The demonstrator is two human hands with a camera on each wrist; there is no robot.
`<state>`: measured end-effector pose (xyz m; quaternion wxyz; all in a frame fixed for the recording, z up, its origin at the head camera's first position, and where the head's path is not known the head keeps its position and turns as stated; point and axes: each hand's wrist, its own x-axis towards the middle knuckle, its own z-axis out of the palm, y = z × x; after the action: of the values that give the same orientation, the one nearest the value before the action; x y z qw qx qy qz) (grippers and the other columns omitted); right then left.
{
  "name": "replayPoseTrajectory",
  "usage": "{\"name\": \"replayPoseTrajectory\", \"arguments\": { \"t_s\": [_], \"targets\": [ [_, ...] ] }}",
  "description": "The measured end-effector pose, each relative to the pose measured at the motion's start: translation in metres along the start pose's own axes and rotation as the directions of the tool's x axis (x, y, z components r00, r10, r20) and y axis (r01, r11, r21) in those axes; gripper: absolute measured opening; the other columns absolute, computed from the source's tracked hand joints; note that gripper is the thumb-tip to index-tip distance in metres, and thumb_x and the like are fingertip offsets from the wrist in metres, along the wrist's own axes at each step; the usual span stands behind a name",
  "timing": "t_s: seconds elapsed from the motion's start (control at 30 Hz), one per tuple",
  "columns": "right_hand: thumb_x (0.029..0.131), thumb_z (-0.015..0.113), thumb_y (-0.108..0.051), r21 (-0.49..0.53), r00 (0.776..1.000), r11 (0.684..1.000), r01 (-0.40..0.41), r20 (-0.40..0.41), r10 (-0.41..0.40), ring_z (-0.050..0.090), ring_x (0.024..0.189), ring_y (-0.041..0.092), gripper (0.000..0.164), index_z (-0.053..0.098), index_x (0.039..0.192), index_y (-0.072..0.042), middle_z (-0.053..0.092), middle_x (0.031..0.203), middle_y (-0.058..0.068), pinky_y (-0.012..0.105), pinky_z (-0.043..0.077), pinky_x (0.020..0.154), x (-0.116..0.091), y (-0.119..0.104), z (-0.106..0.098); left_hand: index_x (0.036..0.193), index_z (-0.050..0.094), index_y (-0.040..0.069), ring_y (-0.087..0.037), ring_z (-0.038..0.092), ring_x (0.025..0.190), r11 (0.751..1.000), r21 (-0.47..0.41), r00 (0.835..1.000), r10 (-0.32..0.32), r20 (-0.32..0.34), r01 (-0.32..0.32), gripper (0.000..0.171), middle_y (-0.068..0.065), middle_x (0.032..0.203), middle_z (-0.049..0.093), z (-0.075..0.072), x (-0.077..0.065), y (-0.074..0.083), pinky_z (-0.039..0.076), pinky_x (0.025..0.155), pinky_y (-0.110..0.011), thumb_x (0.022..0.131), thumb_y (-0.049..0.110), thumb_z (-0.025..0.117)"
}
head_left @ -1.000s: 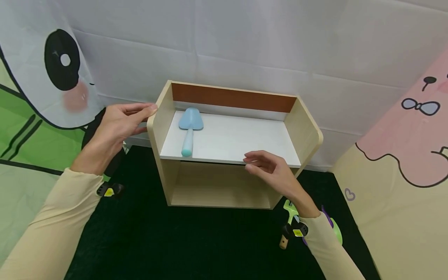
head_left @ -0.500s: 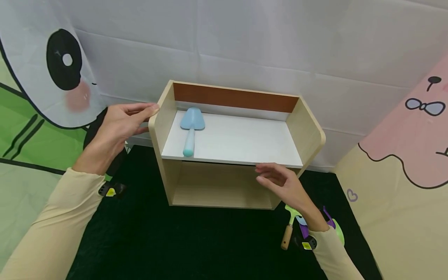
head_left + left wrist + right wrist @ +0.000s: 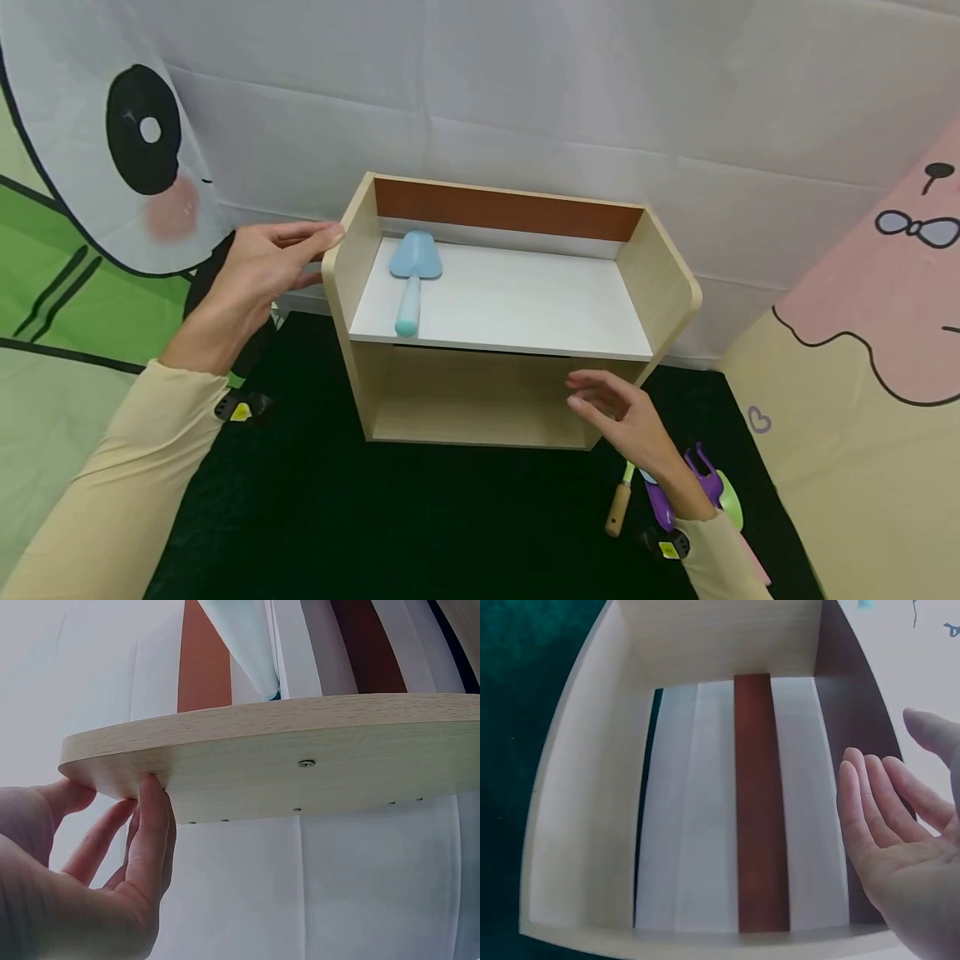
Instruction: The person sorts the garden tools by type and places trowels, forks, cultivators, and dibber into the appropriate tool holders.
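A small two-tier wooden shelf unit [image 3: 480, 400] stands in the middle of the head view. On its white upper board [image 3: 525, 292] lies a light blue toy trowel [image 3: 415, 258], blade toward the back, handle toward the front edge. My left hand [image 3: 262, 275] touches the outside of the left side panel [image 3: 225, 757] with its fingertips, fingers fairly straight; the left wrist view shows them against the panel's outer face. My right hand [image 3: 622, 417], fingers loosely bent and holding nothing, hovers in front of the lower compartment's right side. The right wrist view shows its palm [image 3: 907, 877] bare.
Beside my right forearm on the dark green carpet lie a wooden-handled tool [image 3: 618, 508], a purple-handled tool [image 3: 660, 504], a purple fork [image 3: 705, 475] and a light green piece [image 3: 730, 500]. A white cloth wall [image 3: 525, 92] rises behind the unit.
My right hand has moved down and to the right, from the upper board's front edge to before the lower compartment. My left hand stays at the side panel; the trowel lies still.
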<state>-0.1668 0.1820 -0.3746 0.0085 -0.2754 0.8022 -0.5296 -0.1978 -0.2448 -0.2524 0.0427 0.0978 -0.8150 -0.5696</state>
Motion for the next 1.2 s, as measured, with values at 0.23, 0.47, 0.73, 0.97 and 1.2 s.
{"name": "replayPoseTrajectory", "arguments": {
  "t_s": [0.23,0.47,0.73,0.97,1.2],
  "targets": [
    [0.093,0.06,-0.005,-0.011,0.999,1.0,-0.025,-0.027,0.025,0.06,0.103,0.025,0.032,0.055,0.124,0.002,0.059,0.121,0.021,0.026,0.052,0.089,-0.017,0.025,-0.004,0.134,0.056,0.019,-0.024,0.047,0.123,1.0,0.003,1.0,0.009,0.004,-0.009,0.072,-0.007,0.139,0.048,0.001,0.002,0.0,0.047,0.097,-0.044,0.077,0.062,0.063],
    [0.093,0.06,-0.008,0.004,0.995,0.997,-0.076,-0.056,0.076,0.059,0.104,0.022,0.035,0.054,0.127,-0.003,0.058,0.123,0.017,0.027,0.051,0.09,-0.034,0.068,-0.005,0.134,0.056,0.019,-0.025,0.047,0.123,1.0,0.001,1.0,0.008,0.008,-0.008,0.072,-0.008,0.139,0.048,0.001,0.004,0.001,0.046,0.097,-0.044,0.077,0.062,0.063],
    [0.094,0.061,-0.013,0.005,0.993,0.995,-0.097,-0.067,0.098,0.058,0.106,0.023,0.036,0.054,0.128,-0.004,0.056,0.127,0.015,0.026,0.051,0.089,-0.047,0.085,-0.004,0.133,0.057,0.019,-0.024,0.047,0.122,1.0,0.002,1.0,0.006,0.001,-0.006,0.07,-0.007,0.139,0.049,0.001,0.003,0.0,0.047,0.097,-0.044,0.078,0.062,0.063],
    [0.094,0.06,-0.014,-0.024,0.975,0.978,-0.206,-0.089,0.203,0.058,0.105,0.023,0.037,0.053,0.128,0.001,0.056,0.125,0.019,0.025,0.05,0.089,-0.057,0.077,-0.002,0.134,0.056,0.019,-0.025,0.046,0.123,1.0,0.003,1.0,0.006,0.007,-0.006,0.072,-0.008,0.14,0.047,0.0,0.005,-0.001,0.047,0.097,-0.045,0.078,0.062,0.063],
    [0.094,0.062,-0.024,-0.045,0.954,0.959,-0.281,-0.128,0.273,0.058,0.106,0.023,0.04,0.054,0.129,-0.006,0.057,0.125,0.014,0.026,0.051,0.087,-0.074,0.114,-0.001,0.135,0.055,0.019,-0.025,0.046,0.124,1.0,0.012,1.0,0.006,0.004,-0.006,0.072,-0.008,0.14,0.047,-0.001,0.005,-0.001,0.047,0.097,-0.045,0.078,0.062,0.063]
  ]
}}
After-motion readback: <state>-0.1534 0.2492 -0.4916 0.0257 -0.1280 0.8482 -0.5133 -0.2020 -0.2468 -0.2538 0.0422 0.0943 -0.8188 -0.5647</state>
